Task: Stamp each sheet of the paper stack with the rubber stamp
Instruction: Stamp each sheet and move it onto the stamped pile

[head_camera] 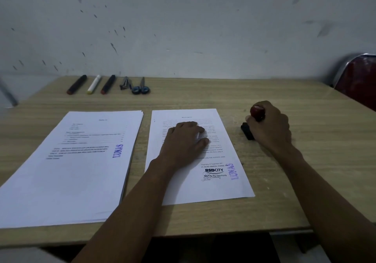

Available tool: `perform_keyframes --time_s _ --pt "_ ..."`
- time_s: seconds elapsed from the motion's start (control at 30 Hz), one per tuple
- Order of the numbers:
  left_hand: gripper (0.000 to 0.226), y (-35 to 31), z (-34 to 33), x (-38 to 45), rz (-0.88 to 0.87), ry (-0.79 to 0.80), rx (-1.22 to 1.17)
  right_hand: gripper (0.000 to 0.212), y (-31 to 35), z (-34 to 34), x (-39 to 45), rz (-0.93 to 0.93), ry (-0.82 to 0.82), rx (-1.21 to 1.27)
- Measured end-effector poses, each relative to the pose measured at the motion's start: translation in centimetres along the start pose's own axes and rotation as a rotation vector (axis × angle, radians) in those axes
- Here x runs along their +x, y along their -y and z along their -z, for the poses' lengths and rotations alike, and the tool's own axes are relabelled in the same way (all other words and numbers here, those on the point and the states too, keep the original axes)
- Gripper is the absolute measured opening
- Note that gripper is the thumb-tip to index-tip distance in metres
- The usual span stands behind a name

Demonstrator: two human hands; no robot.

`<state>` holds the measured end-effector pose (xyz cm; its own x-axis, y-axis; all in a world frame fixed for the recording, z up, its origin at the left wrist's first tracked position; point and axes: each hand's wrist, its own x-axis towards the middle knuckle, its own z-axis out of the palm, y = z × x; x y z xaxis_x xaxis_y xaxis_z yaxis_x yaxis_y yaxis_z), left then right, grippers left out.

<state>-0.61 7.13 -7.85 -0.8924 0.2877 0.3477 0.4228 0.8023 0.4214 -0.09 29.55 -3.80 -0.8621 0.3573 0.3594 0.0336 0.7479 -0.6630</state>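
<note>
Right of the single sheet [195, 157], the rubber stamp [254, 120] stands on the wooden counter [284, 181], its red knob wrapped in the curled grip of the right hand [269, 126]; only the knob and one end of the black base show, the rest hidden by the fingers. The left hand [184, 140] lies flat on that sheet, fingers spread and relaxed over the printed lines. The sheet carries a purple mark reading "LUNAS" running up its right side, beside a printed "BSD CITY" logo with "Big City Big Opportunity" under it; the smaller body text is too blurred to read. To the left lies the paper stack [81, 171], its top page also marked "LUNAS" in purple; its near left corner is cut off by the frame. Along the far edge of the counter sit three markers [92, 84], two dark and one white, then a dark metal tool [125, 83] that is hard to make out, and one pair of scissors [141, 88] with dark handles. A red chair [358, 79] shows partly at the right.
</note>
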Motion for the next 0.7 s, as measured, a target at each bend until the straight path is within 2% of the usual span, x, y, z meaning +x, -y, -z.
perform_keyframes --time_s 0.7 --pt "0.036 0.29 -0.08 0.14 0.012 0.02 0.006 0.034 -0.5 -0.93 -0.45 0.002 -0.081 -0.019"
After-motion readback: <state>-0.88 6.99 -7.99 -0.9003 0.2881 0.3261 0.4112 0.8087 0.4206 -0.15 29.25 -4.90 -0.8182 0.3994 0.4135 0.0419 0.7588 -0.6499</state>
